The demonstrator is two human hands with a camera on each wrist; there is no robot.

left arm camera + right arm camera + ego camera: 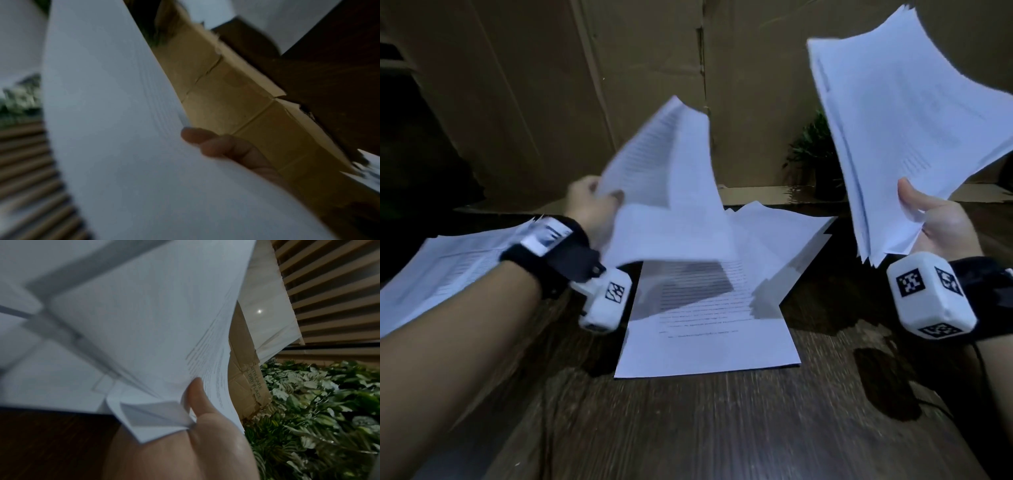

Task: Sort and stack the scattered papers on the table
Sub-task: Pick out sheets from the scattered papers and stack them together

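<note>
Partway through, by the look of it. Right hand (941, 222) raised at the right, thumb clamped over the lower edge of a thick sheaf (914, 113) of printed sheets; corners fanned and uneven, one bottom corner folded over in the right wrist view (156, 415). So gathered, not yet squared.

Left hand (592, 202) lifted over the middle of the worktop (722, 428), fingers (205, 139) curled round the edge of a few sheets (664, 178), bowed and motion-blurred. Exact count impossible to tell.

Left on the worktop:
- loose pile (709, 329) in the centre, directly under the left-hand sheets, pages at different angles, overlapping, at least one printed side up.
- second spread of printed pages (445, 270) at far left, partly under the left forearm, edges staggered.

Judgement: a good share collected into the right-hand sheaf, left-hand sheets likely headed there or to a pile. Remaining: clear the centre pile and the left spread, flatten the folded corner, tap edges flush, set down one stack. No finished stack seen anywhere yet.

Behind the worktop: cardboard panels (619, 85), small plant (815, 154).

Risk: bowed sheets in the left hand could slip from an edge-only hold.
</note>
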